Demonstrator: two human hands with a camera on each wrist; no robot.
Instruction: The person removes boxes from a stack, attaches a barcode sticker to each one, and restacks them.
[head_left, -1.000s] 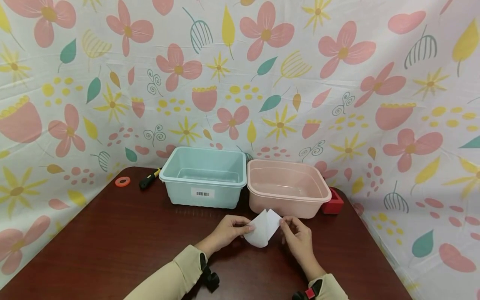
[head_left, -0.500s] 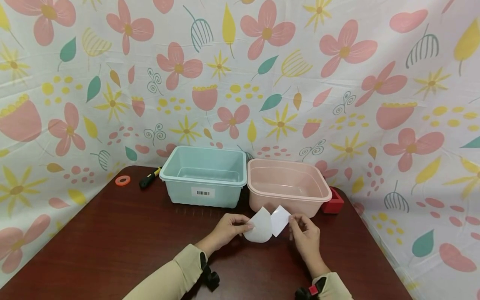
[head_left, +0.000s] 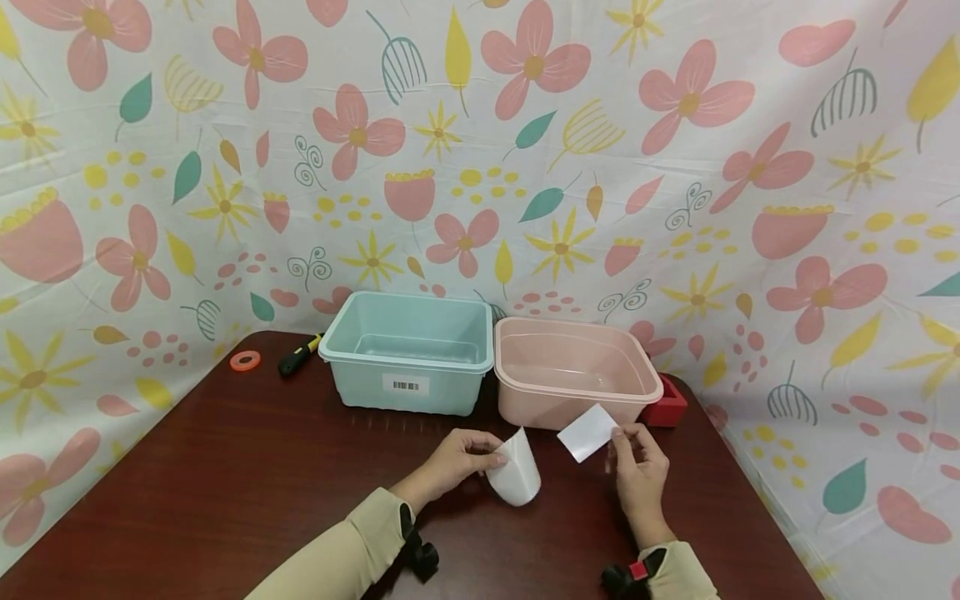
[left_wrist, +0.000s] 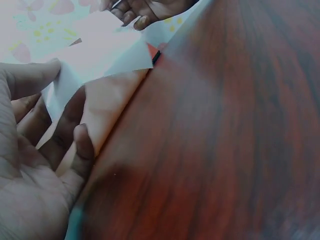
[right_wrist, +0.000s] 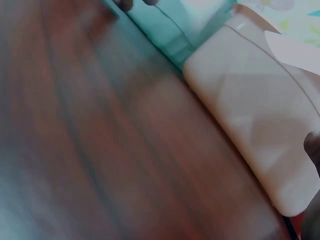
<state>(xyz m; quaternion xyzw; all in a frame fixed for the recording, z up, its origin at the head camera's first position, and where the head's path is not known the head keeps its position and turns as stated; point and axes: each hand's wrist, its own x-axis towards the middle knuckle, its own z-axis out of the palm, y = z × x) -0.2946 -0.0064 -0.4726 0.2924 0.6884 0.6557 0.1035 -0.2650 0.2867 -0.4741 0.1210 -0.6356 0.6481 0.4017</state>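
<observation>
My left hand (head_left: 453,461) pinches a curled white sheet (head_left: 517,473) by its left side, over the table in front of the basins. In the left wrist view that sheet (left_wrist: 105,55) bends away from the thumb. To its right, my right hand (head_left: 641,475) pinches a smaller, flat white rectangular piece (head_left: 588,433) at one corner, just before the pink basin. The two white pieces are apart. In the right wrist view only the edge of the white piece (right_wrist: 295,52) shows. Neither piece bears visible print.
A light blue basin (head_left: 375,392) with a barcode label and a pink basin (head_left: 528,410) stand side by side at the back. A red block-like box (head_left: 666,410) is right of them. Far left lie an orange ring (head_left: 245,361) and a black-and-yellow handled tool (head_left: 298,358).
My right hand has moved right, taking the rectangular white piece away from the sheet it overlapped. My left hand has stayed nearly in place, and its sheet now curls more.
</observation>
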